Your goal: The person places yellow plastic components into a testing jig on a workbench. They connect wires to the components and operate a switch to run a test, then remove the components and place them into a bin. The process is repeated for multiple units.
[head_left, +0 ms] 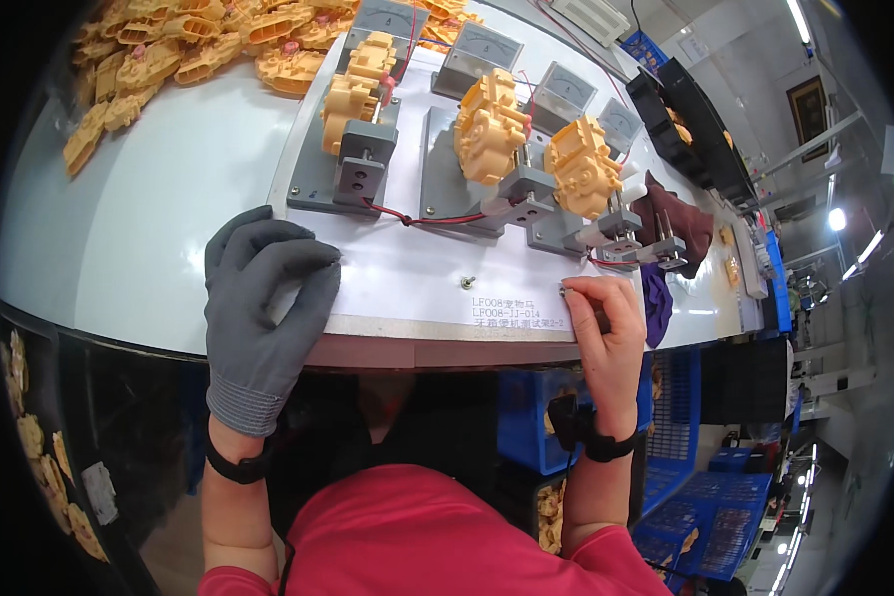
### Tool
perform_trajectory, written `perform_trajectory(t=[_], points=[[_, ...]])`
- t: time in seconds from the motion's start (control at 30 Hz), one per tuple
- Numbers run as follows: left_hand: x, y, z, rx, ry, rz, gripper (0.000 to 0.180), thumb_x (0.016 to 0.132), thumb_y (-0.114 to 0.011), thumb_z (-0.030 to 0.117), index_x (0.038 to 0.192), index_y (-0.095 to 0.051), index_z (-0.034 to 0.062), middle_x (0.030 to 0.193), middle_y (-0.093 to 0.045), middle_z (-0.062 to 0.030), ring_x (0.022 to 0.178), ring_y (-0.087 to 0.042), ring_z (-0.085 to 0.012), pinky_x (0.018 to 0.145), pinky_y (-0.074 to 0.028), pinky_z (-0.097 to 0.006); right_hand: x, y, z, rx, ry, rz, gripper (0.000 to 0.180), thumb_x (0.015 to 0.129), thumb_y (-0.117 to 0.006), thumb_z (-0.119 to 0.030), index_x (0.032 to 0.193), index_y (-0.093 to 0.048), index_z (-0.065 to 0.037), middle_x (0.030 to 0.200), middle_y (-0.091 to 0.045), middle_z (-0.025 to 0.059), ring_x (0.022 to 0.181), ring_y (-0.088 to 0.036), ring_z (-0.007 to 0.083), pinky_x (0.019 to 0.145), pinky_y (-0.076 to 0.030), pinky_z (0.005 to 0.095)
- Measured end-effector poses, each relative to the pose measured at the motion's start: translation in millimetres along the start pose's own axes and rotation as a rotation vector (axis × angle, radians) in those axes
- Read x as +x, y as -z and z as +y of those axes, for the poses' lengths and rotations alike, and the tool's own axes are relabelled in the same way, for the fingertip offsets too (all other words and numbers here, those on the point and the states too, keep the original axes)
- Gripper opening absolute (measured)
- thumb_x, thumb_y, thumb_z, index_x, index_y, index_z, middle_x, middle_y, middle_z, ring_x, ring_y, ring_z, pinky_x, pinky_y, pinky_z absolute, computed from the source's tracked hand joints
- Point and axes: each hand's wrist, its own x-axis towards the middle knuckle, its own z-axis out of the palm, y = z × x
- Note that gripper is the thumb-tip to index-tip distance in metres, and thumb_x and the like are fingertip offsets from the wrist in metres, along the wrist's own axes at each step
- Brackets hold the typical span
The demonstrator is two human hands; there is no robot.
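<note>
My left hand (268, 288), in a grey knit glove, is at the front left of a white board (422, 326). Its thumb and index finger meet at the tips; anything between them is hidden. My bare right hand (608, 323) pinches what looks like a small metal toggle switch (564, 291) at the board's front right. A similar toggle switch (467, 283) stands between the hands, untouched. Behind them, a left yellow plastic gearbox (351, 101), a middle gearbox (489, 127) and a right gearbox (581, 167) sit in grey fixtures (368, 164) joined by red wires.
Several analog meters (477, 55) stand behind the fixtures. Yellow gearbox parts (204, 45) are heaped at the far left. A dark red cloth (680, 219) and a purple cloth (656, 303) lie to the right. Blue crates (705, 517) are below the table at right.
</note>
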Motion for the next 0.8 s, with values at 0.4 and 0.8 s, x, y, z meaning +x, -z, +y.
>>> perform_trajectory(t=[0.4,0.8], points=[[0.1,2.0,2.6,-0.022,-0.001,-0.031,0.015,0.081,-0.071,0.005,0.095,-0.071,0.0035,0.107,-0.062,-0.0093,0.121,-0.05,-0.03,0.103,-0.04,-0.041,-2.8,-4.0,3.8,-0.08,0.063,0.034,0.009,0.088,-0.071,-0.005,0.096,-0.07,-0.004,0.093,-0.063,0.0083,0.089,-0.058,0.0256,0.079,-0.047,0.0347],[0.3,2.4,1.0,-0.027,0.001,-0.04,0.015,0.081,-0.071,0.005,0.096,-0.071,0.0043,0.107,-0.062,-0.0089,0.122,-0.049,-0.0305,0.104,-0.04,-0.041,-4.0,-6.0,3.4,-0.043,0.047,0.049,0.009,0.089,-0.071,-0.007,0.097,-0.07,-0.003,0.092,-0.061,0.0082,0.088,-0.057,0.0241,0.078,-0.047,0.0336]])
